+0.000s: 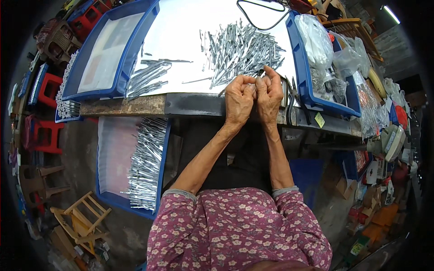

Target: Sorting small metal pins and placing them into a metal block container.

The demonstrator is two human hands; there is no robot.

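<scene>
My left hand (240, 98) and my right hand (270, 94) meet over the table's front edge, thumbs and fingers pinched together. A small dark bit shows between the fingertips, but what they hold is mostly hidden. Just beyond lies a large heap of thin grey metal pieces (246, 49) on the white tabletop (185, 27). To the left is a smaller, looser row of long metal pieces (149, 77), lying roughly side by side. Beside my right hand, pliers-like tools with dark handles (293, 97) rest at the table edge.
A blue tray (124, 58) with a pale lining stands at left. Another blue tray (305, 77) at right holds plastic bags (314, 43). Below the table at left, a blue bin (165, 174) contains many metal pieces. A black cable loop (246, 18) lies at the back. Red stools (49, 131) stand further left.
</scene>
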